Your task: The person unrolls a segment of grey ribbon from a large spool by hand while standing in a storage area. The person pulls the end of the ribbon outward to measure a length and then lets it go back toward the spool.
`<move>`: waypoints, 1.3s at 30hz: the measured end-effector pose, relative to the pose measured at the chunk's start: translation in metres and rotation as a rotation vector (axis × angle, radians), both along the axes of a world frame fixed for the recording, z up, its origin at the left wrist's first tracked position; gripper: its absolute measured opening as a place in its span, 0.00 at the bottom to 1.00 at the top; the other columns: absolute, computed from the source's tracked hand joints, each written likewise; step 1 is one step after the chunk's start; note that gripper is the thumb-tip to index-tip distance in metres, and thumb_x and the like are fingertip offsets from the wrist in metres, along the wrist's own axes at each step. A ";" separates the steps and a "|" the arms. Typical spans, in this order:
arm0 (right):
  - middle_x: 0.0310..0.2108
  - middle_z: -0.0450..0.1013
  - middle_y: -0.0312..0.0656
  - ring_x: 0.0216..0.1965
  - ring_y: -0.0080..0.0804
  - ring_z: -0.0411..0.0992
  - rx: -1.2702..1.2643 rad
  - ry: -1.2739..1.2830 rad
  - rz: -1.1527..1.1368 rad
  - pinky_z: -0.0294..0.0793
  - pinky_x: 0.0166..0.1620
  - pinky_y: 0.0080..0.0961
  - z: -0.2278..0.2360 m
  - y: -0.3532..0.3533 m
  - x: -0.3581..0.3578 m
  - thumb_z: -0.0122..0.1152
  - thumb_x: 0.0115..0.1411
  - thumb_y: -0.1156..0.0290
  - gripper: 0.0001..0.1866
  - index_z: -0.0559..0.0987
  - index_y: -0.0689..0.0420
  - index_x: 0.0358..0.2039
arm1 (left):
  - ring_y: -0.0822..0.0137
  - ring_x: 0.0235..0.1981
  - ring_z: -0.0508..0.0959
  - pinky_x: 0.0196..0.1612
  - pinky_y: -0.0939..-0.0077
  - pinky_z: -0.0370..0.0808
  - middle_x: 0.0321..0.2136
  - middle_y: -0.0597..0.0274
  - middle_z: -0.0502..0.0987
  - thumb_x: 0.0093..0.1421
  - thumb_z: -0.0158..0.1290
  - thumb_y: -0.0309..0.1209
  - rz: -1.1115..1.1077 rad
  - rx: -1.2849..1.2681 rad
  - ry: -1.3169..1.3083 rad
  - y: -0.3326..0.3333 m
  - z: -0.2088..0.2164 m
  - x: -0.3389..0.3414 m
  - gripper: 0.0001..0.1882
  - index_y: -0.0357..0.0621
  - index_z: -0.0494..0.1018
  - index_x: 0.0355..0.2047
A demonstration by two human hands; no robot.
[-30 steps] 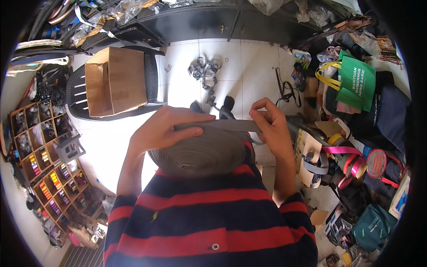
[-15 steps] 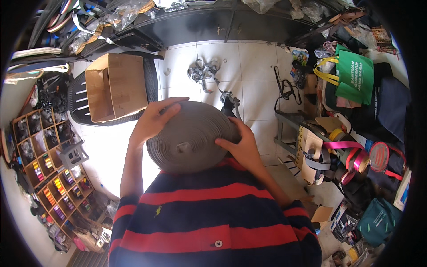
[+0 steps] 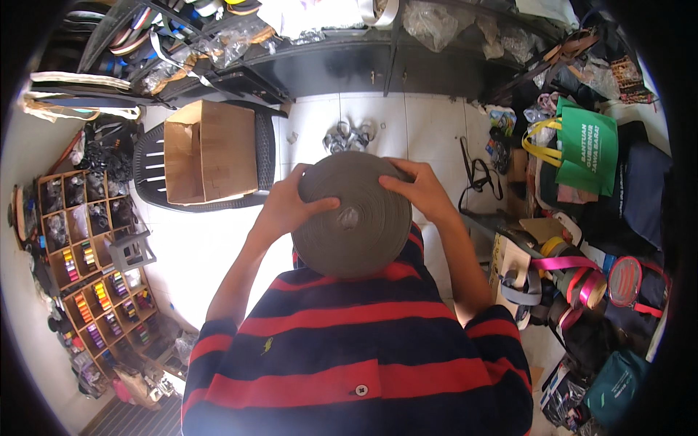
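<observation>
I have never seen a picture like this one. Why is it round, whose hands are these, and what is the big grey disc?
A wide fisheye camera worn on a person's head looks down, so straight edges bend. The striped shirt is the wearer's own. The left hand and right hand hold a large grey roll of flat webbing by its sides, flat face up. On the white tiled floor beyond stand a dark plastic chair bearing an open cardboard box, and, at the right, a green bag.

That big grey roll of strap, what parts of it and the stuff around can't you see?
- Head view: underside of the grey roll, facing away.
- Rim under the left hand and right hand: fingers cover it.
- Cardboard box contents: its wall hides them.
- Shelf items: too small.
</observation>
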State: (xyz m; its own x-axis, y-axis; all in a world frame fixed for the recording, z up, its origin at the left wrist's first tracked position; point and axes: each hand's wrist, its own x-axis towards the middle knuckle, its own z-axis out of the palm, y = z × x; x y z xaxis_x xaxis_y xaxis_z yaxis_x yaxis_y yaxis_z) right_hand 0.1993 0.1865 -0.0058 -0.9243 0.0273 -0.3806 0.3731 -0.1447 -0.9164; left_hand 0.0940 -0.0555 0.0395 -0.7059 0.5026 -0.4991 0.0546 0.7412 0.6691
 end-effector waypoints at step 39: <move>0.39 0.77 0.51 0.41 0.49 0.76 0.523 0.331 -0.122 0.73 0.44 0.33 0.030 0.067 0.070 0.59 0.60 0.67 0.15 0.77 0.64 0.44 | 0.61 0.24 0.75 0.32 0.67 0.69 0.21 0.56 0.74 0.58 0.60 0.41 -0.679 0.279 0.262 0.143 0.036 -0.041 0.16 0.41 0.73 0.31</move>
